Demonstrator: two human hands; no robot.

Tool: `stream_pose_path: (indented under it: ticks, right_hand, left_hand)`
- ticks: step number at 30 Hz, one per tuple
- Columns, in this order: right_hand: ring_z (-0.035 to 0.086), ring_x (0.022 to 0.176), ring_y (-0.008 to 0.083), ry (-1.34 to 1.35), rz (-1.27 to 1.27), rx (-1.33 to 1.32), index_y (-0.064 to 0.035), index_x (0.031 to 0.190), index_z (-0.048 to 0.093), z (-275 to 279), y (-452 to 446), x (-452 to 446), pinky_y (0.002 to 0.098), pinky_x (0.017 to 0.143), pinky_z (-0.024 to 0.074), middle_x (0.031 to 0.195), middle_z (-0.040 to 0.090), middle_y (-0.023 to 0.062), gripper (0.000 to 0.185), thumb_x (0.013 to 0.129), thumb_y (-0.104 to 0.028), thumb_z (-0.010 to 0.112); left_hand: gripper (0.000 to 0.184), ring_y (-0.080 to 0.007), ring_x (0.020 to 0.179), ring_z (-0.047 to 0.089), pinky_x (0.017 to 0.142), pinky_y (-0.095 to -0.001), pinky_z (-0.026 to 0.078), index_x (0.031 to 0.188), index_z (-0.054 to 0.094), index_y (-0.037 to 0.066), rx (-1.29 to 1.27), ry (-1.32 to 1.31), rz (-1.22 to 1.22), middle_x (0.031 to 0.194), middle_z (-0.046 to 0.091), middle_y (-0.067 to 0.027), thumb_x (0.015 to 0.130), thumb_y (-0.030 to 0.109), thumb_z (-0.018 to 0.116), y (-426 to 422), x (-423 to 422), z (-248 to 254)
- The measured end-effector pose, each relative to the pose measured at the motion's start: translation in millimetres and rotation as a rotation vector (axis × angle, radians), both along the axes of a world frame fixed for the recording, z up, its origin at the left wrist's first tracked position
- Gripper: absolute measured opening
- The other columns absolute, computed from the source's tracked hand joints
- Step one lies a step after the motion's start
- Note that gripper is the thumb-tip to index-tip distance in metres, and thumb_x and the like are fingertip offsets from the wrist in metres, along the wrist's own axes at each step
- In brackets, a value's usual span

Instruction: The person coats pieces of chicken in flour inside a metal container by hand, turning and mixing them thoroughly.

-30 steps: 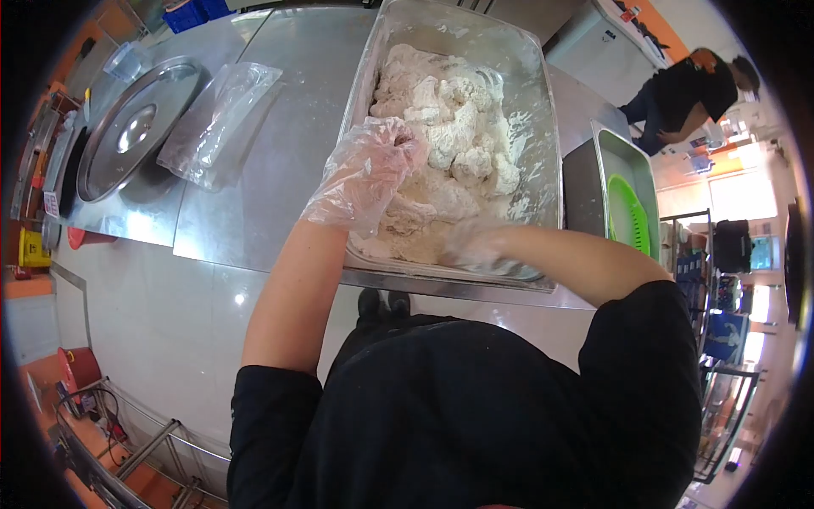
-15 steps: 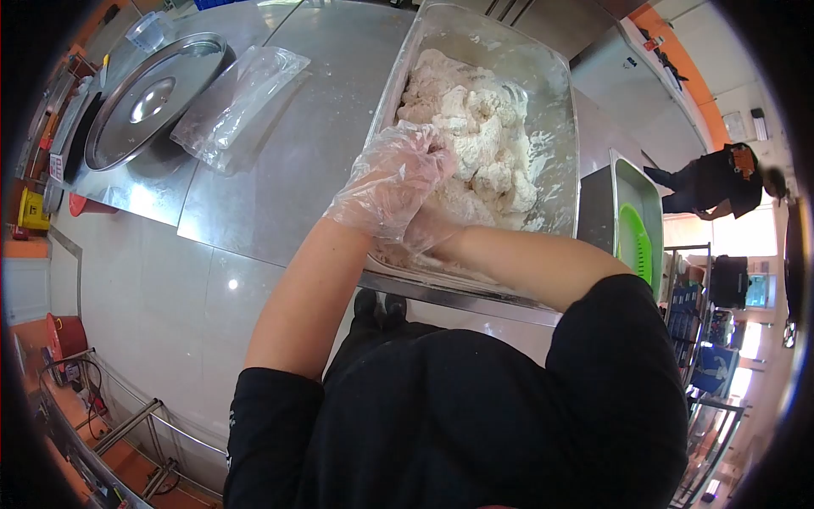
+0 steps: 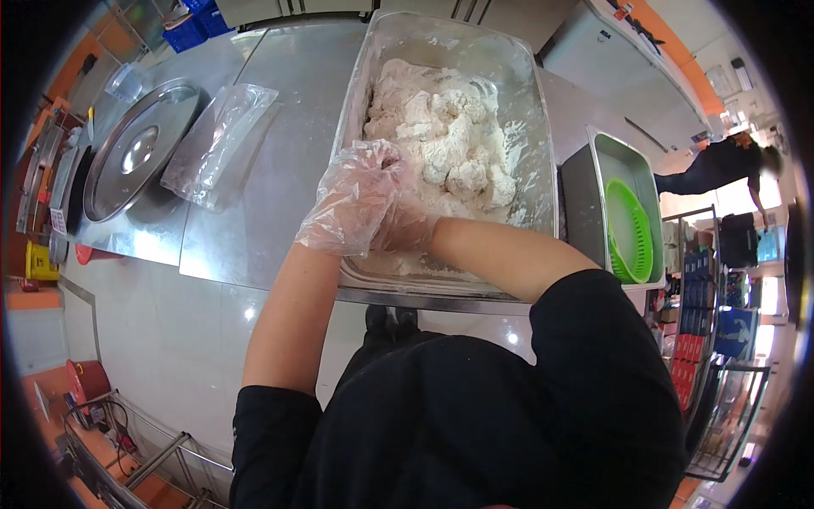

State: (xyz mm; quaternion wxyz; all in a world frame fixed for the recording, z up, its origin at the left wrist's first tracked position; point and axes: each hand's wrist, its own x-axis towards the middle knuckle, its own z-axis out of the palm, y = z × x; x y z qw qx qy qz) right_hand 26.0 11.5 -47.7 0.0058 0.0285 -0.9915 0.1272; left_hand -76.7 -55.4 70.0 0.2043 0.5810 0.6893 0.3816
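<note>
My left hand (image 3: 352, 195), in a loose clear plastic glove, is over the near left part of a deep metal tray (image 3: 534, 114). Its fingers curl inward, and whatever is inside them is hidden. My right hand (image 3: 411, 222) meets it from the right, partly covered by the left glove and blurred, so its fingers do not show. Just beyond both hands, several lumpy flour-coated pieces (image 3: 458, 140) lie heaped in loose white flour. Flour also smears the tray's right wall and its near floor.
To the left on the metal table lie a clear plastic bag (image 3: 220, 144) and a round metal lid (image 3: 140, 153). Right of the tray stands a smaller metal container (image 3: 585, 191) with a green basket (image 3: 627, 233) inside. A person in dark clothes (image 3: 716, 165) is at the far right.
The view has shifted, so tray and table appear further left. My hands stay together over the near left of the tray. The person at the far right has changed posture.
</note>
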Motion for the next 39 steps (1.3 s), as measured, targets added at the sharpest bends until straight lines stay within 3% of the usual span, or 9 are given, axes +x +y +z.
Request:
stream_pose_path:
  ticks: [4, 8, 11, 17, 20, 27, 29, 33, 39]
  right_hand:
    - [0.048, 0.102, 0.0287, 0.068, -0.123, -0.295, -0.0066, 0.108, 0.051, 3.9, 2.4, 6.6, 0.0344, 0.090, 0.0346, 0.106, 0.054, 0.0134, 0.040, 0.075, -0.029, 0.051]
    - [0.049, 0.100, 0.0275, -0.198, 0.061, 0.072, -0.0085, 0.109, 0.051, 74.1, -3.2, 18.5, 0.0329, 0.088, 0.0353, 0.105, 0.054, 0.0136, 0.040, 0.076, -0.030, 0.053]
    - [0.050, 0.094, 0.0282, -0.250, -0.272, -0.695, -0.0088, 0.107, 0.053, 28.6, -34.3, 27.4, 0.0341, 0.084, 0.0372, 0.102, 0.055, 0.0138, 0.038, 0.075, -0.029, 0.054]
    - [0.054, 0.083, 0.0277, -0.067, -0.224, -0.470, -0.0078, 0.098, 0.057, 66.7, -26.2, 15.5, 0.0357, 0.075, 0.0414, 0.089, 0.058, 0.0108, 0.030, 0.075, -0.027, 0.054]
    - [0.056, 0.073, 0.0256, 0.404, -0.083, -0.167, -0.0068, 0.086, 0.059, 29.7, -10.6, 15.5, 0.0343, 0.066, 0.0445, 0.077, 0.060, 0.0082, 0.022, 0.072, -0.024, 0.056]
    - [0.053, 0.088, 0.0231, -0.492, -0.277, 0.553, -0.0050, 0.100, 0.054, 184.5, 51.9, 56.9, 0.0319, 0.079, 0.0421, 0.096, 0.057, 0.0115, 0.031, 0.072, -0.019, 0.054]
    - [0.050, 0.098, 0.0269, -0.202, -0.248, 0.602, -0.0076, 0.110, 0.051, 121.8, 85.7, 86.1, 0.0315, 0.085, 0.0397, 0.110, 0.050, 0.0147, 0.044, 0.070, -0.025, 0.054]
    - [0.039, 0.111, 0.0280, 0.377, -0.684, -0.140, -0.0065, 0.121, 0.038, 71.5, 102.2, 61.1, 0.0295, 0.096, 0.0275, 0.124, 0.035, 0.0166, 0.050, 0.074, -0.021, 0.048]
    - [0.049, 0.089, 0.0251, 0.042, -0.836, -0.119, -0.0033, 0.098, 0.048, 118.4, 109.4, 88.2, 0.0306, 0.079, 0.0380, 0.102, 0.047, 0.0170, 0.023, 0.077, -0.010, 0.044]
  left_hand:
    - [0.022, -0.0231, 0.079, 0.055, 0.070, -0.0320, 0.043, 0.089, 0.059, 0.007, -0.054, 0.017, 0.047, 0.086, 0.058, -0.0107, 0.078, 0.025, 0.056, 0.0, 2.5, 8.1]
    - [0.023, -0.0233, 0.080, 0.055, 0.070, -0.0320, 0.043, 0.090, 0.059, 0.008, 0.099, 0.272, -0.059, 0.086, 0.058, -0.0108, 0.077, 0.026, 0.056, 0.7, -2.5, -10.3]
    - [0.024, -0.0249, 0.080, 0.055, 0.070, -0.0325, 0.043, 0.091, 0.059, 0.008, 0.006, 0.098, 0.041, 0.087, 0.058, -0.0114, 0.077, 0.027, 0.057, 0.6, 3.5, 7.2]
    - [0.027, -0.0281, 0.083, 0.055, 0.072, -0.0351, 0.043, 0.094, 0.058, 0.008, -0.048, -0.074, -0.003, 0.089, 0.057, -0.0120, 0.078, 0.030, 0.054, 3.1, -0.7, -4.7]
    - [0.027, -0.0293, 0.082, 0.055, 0.073, -0.0364, 0.042, 0.092, 0.058, 0.007, 0.064, 0.343, -0.082, 0.087, 0.058, -0.0128, 0.080, 0.029, 0.050, -0.5, -2.5, -2.3]
    - [0.029, -0.0317, 0.080, 0.055, 0.071, -0.0383, 0.042, 0.083, 0.058, 0.004, -0.055, 0.403, -0.034, 0.084, 0.058, -0.0168, 0.080, 0.031, 0.047, 4.0, 13.2, 16.3]
    - [0.032, -0.0319, 0.082, 0.055, 0.072, -0.0379, 0.042, 0.083, 0.058, 0.004, -0.269, 0.314, 0.008, 0.086, 0.058, -0.0171, 0.079, 0.034, 0.047, 13.7, 19.0, 21.7]
    - [0.036, -0.0315, 0.085, 0.055, 0.074, -0.0369, 0.043, 0.085, 0.059, 0.004, -0.453, 0.410, -0.141, 0.090, 0.058, -0.0186, 0.077, 0.036, 0.047, 19.9, 31.4, 25.7]
    - [0.028, -0.0295, 0.090, 0.054, 0.079, -0.0360, 0.043, 0.087, 0.056, 0.000, -0.562, 0.668, -0.495, 0.092, 0.057, -0.0177, 0.077, 0.025, 0.047, 15.0, 34.6, 26.3]
